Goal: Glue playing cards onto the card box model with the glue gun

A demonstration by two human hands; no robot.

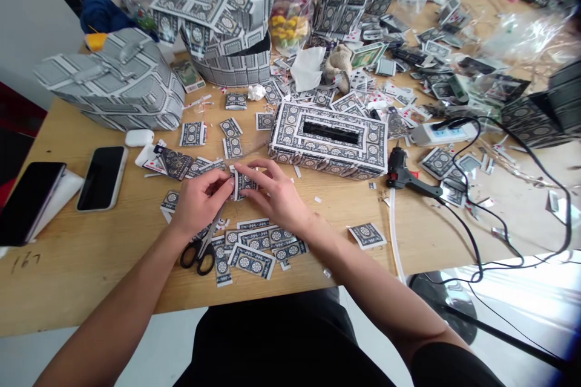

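Note:
A small folded piece of patterned playing card (pixel 244 183) is held between my two hands above the table. My left hand (pixel 203 198) pinches its left edge between thumb and fingers. On the other side, the fingers and thumb of my right hand (pixel 276 195) close around its right part. Black-handled scissors (pixel 200 251) lie just below my left hand, their blades partly under it. Cut card strips (pixel 254 260) are spread on the table in front of me. Beyond my right hand stands a box covered in cards (pixel 329 139) with a dark slot in its top.
To the right, a black glue gun (pixel 403 172) with a glue stick and cable rests on the table (pixel 318 272). A white power strip (pixel 445 133) sits behind it. Phones (pixel 102 178) lie at left. Card-woven baskets (pixel 122 84) and heaps of loose cards (pixel 436 78) fill the back.

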